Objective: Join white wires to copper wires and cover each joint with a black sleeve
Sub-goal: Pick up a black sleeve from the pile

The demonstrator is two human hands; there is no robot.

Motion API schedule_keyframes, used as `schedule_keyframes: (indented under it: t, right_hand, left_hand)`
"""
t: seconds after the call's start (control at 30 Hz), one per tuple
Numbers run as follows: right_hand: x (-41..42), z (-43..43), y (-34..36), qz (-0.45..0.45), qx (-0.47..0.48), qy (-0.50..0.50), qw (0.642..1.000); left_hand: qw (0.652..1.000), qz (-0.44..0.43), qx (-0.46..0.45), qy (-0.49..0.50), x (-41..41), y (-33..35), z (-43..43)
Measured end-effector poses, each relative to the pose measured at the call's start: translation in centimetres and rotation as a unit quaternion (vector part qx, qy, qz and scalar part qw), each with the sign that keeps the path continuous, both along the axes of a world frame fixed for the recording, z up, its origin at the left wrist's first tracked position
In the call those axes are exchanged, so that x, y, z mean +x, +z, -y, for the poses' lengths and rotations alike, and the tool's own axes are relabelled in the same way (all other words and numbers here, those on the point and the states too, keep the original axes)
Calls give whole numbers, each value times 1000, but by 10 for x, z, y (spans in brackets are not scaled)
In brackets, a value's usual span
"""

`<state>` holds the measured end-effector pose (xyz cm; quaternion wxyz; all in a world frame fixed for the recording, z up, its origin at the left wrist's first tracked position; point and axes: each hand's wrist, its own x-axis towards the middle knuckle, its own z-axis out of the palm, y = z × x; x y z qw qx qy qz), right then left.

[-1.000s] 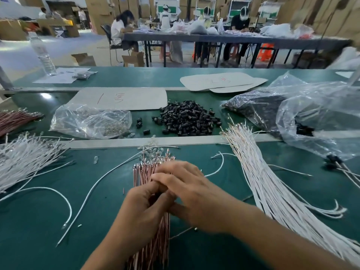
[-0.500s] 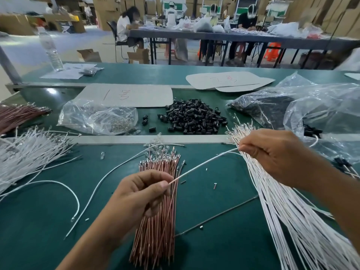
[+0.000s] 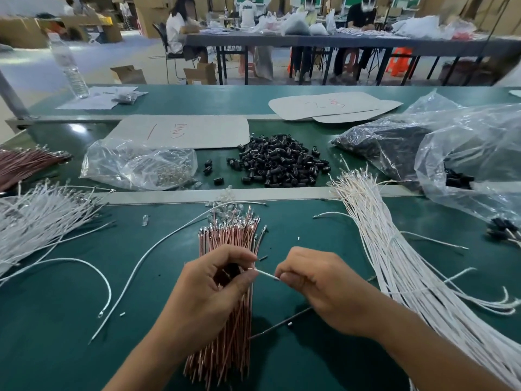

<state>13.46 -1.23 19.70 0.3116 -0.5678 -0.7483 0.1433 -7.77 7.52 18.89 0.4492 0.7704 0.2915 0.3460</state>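
Note:
My left hand (image 3: 214, 289) and my right hand (image 3: 318, 283) sit close together over a bundle of copper wires (image 3: 225, 277) on the green table. Between them runs a short stretch of white wire (image 3: 265, 274), pinched by the fingertips of both hands. What else my left fingers hold is hidden. A thick sheaf of white wires (image 3: 406, 266) lies to the right. A heap of black sleeves (image 3: 279, 162) sits beyond the table's middle rail.
A second pile of white wires (image 3: 42, 221) and more copper wires (image 3: 25, 162) lie at the left. Clear plastic bags (image 3: 135, 162) (image 3: 456, 153) flank the sleeves. Loose white wires (image 3: 135, 266) curve across the mat. Grey cards (image 3: 183, 131) lie behind; people work at a far table.
My right hand came back from the white sheaf at the right to the middle, drawing a white wire with it. Both hands are now close together, with only a short piece of wire between them.

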Motion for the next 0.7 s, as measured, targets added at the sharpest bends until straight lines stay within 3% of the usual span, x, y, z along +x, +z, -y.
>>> schedule_keyframes:
  t: [0.3, 0.4, 0.53, 0.6, 0.7]
  right_hand:
    - [-2, 2, -3, -22, 8, -18, 1000]
    - [-4, 2, -4, -20, 36, -27, 999]
    - [-2, 2, -5, -50, 107, -92, 989]
    - [-1, 2, -5, -66, 132, -119, 982]
    - [-1, 2, -3, -76, 159, -142, 974]
  left_hand:
    - [1000, 14, -15, -9, 3, -3, 1]
    - [992, 52, -114, -2, 5, -4, -1]
    - [933, 180, -310, -30, 8, -3, -2]
    - [918, 210, -334, -41, 8, -2, -1]
    - [932, 207, -293, -47, 10, 1, 1]
